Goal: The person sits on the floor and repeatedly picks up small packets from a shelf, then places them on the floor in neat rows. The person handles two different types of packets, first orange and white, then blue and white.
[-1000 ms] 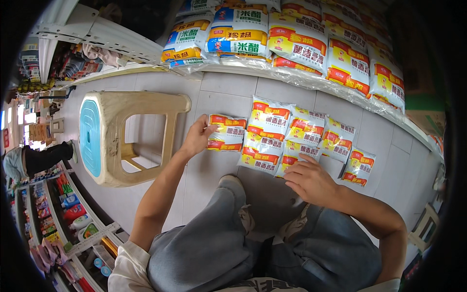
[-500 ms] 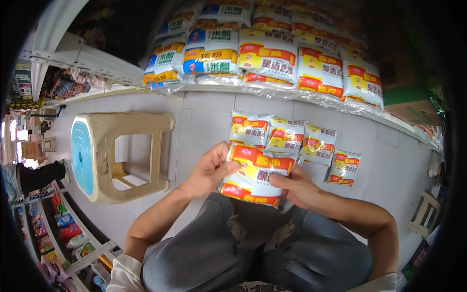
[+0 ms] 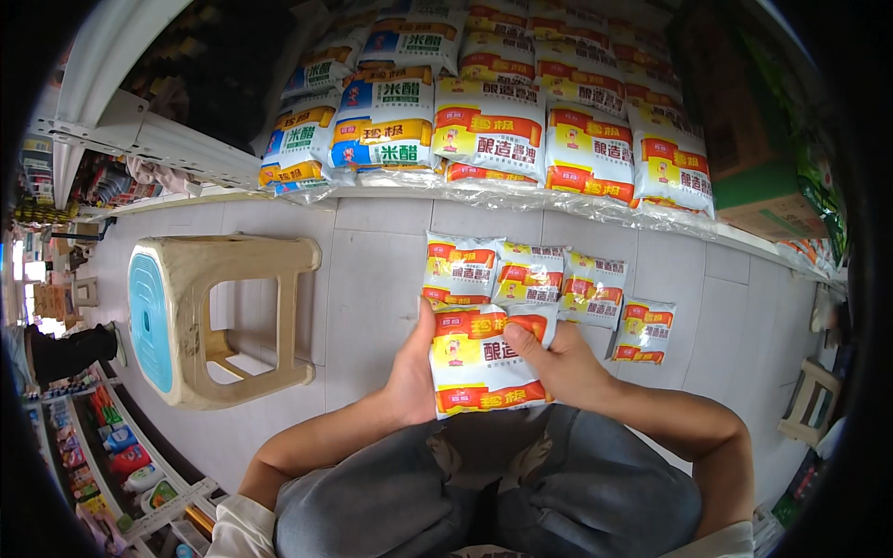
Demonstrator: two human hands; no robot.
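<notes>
A plump white, red and yellow soy sauce pouch (image 3: 488, 367) is held upright in front of my knees, its printed front toward me. My left hand (image 3: 414, 367) cups its left edge, the thumb along the side and the other fingers hidden behind. From the right, my right hand (image 3: 567, 363) grips it with the thumb pressed on the front near the top. Just beyond lie several matching pouches on the tiled floor: a left one (image 3: 458, 270), a neighbouring one (image 3: 528, 274), another (image 3: 593, 288), and one set a little apart (image 3: 644, 330).
Rows of stacked pouches (image 3: 488, 126) fill the low shelf (image 3: 381, 189) ahead, blue-labelled ones (image 3: 386, 112) at its left. A beige stool (image 3: 279, 265) with a blue seat lies on its side to my left. Cartons (image 3: 767, 209) stand far right. A person's leg (image 3: 70, 352) shows far left.
My left hand has shifted its grip from the pouch's upper left corner down along its left edge. The right thumb has moved higher on the front. The pouch is now more upright.
</notes>
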